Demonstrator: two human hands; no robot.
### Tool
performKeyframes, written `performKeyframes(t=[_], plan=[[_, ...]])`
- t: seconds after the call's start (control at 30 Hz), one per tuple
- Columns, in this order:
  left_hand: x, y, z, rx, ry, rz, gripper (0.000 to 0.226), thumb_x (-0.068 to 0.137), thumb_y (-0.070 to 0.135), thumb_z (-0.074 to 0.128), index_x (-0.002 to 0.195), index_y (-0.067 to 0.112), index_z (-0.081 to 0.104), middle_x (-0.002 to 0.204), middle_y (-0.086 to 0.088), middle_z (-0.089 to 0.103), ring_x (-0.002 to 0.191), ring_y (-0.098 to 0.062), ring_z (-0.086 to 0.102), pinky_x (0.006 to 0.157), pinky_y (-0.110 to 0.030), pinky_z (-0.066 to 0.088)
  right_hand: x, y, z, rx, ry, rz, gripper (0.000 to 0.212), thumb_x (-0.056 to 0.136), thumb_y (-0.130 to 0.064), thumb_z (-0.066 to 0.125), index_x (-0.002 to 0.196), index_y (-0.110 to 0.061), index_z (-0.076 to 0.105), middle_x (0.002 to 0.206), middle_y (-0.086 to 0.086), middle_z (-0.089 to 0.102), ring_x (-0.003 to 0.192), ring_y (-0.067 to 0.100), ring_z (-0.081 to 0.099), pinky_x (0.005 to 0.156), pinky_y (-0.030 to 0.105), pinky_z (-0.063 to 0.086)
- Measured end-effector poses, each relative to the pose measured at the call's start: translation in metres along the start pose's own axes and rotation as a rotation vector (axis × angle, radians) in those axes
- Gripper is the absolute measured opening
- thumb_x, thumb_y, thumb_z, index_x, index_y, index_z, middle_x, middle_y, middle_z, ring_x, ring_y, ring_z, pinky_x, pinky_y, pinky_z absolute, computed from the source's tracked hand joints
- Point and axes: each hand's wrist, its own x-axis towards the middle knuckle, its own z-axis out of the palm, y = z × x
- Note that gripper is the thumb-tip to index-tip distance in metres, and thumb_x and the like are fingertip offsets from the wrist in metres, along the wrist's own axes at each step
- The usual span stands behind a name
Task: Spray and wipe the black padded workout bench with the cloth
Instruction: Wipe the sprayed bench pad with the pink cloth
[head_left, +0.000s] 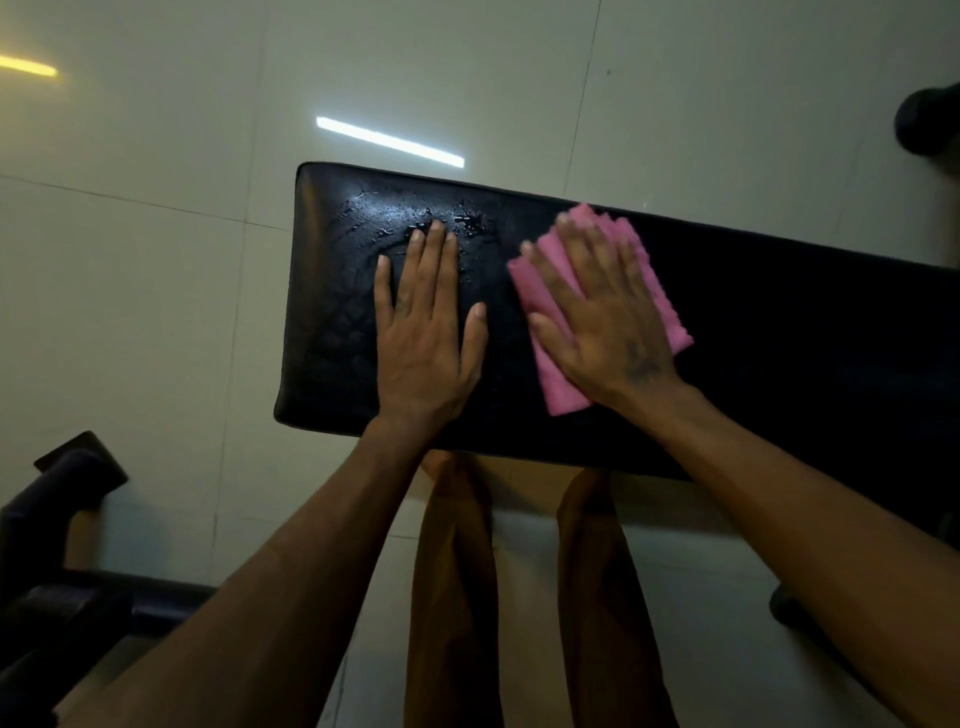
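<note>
The black padded bench (779, 332) runs from centre left to the right edge, seen from above. Wet streaks and droplets glisten on its left end (384, 213). My left hand (423, 332) lies flat on the pad with fingers spread, holding nothing, fingertips at the wet patch. My right hand (597, 312) presses flat on a folded pink cloth (660, 291) in the middle of the bench, fingers spread over it. No spray bottle shows.
Pale tiled floor (156, 260) surrounds the bench, with light-strip reflections. Dark gym equipment (57, 545) stands at the lower left. A dark rounded object (930, 119) sits at the upper right edge. My legs in brown trousers (457, 597) stand against the bench's near side.
</note>
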Motion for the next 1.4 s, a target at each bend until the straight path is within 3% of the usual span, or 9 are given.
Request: performKeyframes(t=[0.2,0.37,0.47,0.57,0.7,0.83,1.2,1.3,1.4], plan=[[0.0,-0.003,0.0,-0.08,0.005,0.026,0.065,0.1,0.035,0.036,0.153,-0.003,0.029,0.163,-0.018,0.025,0.153,-0.029,0.018,0.123,-0.057,0.009,0.067,-0.024,-0.002,0.08,0.137,0.511,0.064,0.102,-0.054,0.015,0.161,-0.026,0.011,0.168,0.014,0.009,0.156,0.032,0.006,0.125,0.054,0.002],[0.0,0.002,-0.01,-0.314,0.042,-0.072,0.062,0.103,0.03,0.032,0.154,-0.005,0.023,0.162,-0.021,0.023,0.153,-0.03,0.018,0.124,-0.055,0.012,0.076,-0.059,-0.005,0.23,0.049,0.219,0.068,0.103,-0.056,0.02,0.161,-0.02,0.013,0.168,0.014,0.008,0.156,0.029,0.004,0.125,0.046,-0.007],[0.001,0.006,-0.028,-0.389,0.092,-0.111,0.058,0.103,0.02,0.039,0.154,-0.002,0.023,0.163,-0.019,0.023,0.153,-0.029,0.016,0.123,-0.055,0.015,0.048,-0.047,-0.021,0.473,0.16,0.15,0.066,0.103,-0.05,0.025,0.158,-0.014,0.028,0.166,0.013,0.019,0.156,0.027,0.012,0.125,0.039,-0.007],[0.014,0.019,-0.036,-0.16,0.079,0.126,0.058,0.1,0.022,0.046,0.152,-0.001,0.032,0.161,-0.02,0.027,0.152,-0.033,0.021,0.124,-0.055,0.012,0.014,-0.02,-0.025,0.436,0.354,0.317,0.057,0.103,-0.037,0.029,0.155,-0.013,0.036,0.164,0.017,0.026,0.154,0.032,0.017,0.126,0.049,0.0],[0.052,0.052,-0.005,0.111,-0.147,0.434,0.071,0.102,0.05,0.042,0.155,0.005,0.031,0.163,-0.019,0.024,0.152,-0.033,0.019,0.124,-0.054,0.008,-0.017,0.01,-0.005,0.258,0.2,0.426,0.059,0.104,-0.038,0.024,0.159,-0.017,0.023,0.167,0.016,0.014,0.156,0.031,0.007,0.124,0.058,0.002],[0.077,0.04,0.018,0.299,-0.321,0.263,0.082,0.097,0.069,0.022,0.16,0.019,0.007,0.168,-0.009,0.003,0.155,-0.027,0.001,0.123,-0.052,-0.004,-0.019,0.013,0.009,0.149,0.165,0.414,0.063,0.103,-0.046,0.013,0.161,-0.019,0.015,0.168,0.014,0.008,0.156,0.031,0.004,0.125,0.054,-0.001],[0.013,-0.022,-0.02,0.23,-0.106,-0.409,0.072,0.101,0.059,0.015,0.16,0.02,0.003,0.169,-0.008,0.002,0.155,-0.026,0.001,0.121,-0.061,0.005,-0.021,0.015,0.013,0.152,0.171,0.4,0.061,0.106,-0.044,0.019,0.161,-0.02,0.009,0.169,0.014,0.004,0.156,0.03,0.001,0.125,0.056,0.0],[-0.009,0.001,-0.01,0.285,-0.111,-0.434,0.075,0.1,0.058,0.007,0.16,0.014,0.004,0.168,-0.011,0.002,0.155,-0.03,0.001,0.12,-0.063,0.005,-0.02,0.014,0.013,0.154,0.165,0.409,0.062,0.105,-0.044,0.02,0.161,-0.021,0.008,0.169,0.013,0.003,0.156,0.03,0.001,0.125,0.056,0.001],[-0.001,0.001,-0.004,0.316,-0.159,-0.224,0.075,0.1,0.058,0.008,0.16,0.013,0.009,0.168,-0.013,0.007,0.155,-0.031,0.005,0.119,-0.066,0.003,-0.02,0.017,0.016,0.129,0.175,0.411,0.062,0.105,-0.045,0.02,0.161,-0.021,0.008,0.169,0.013,0.004,0.156,0.03,0.001,0.125,0.056,0.002]])
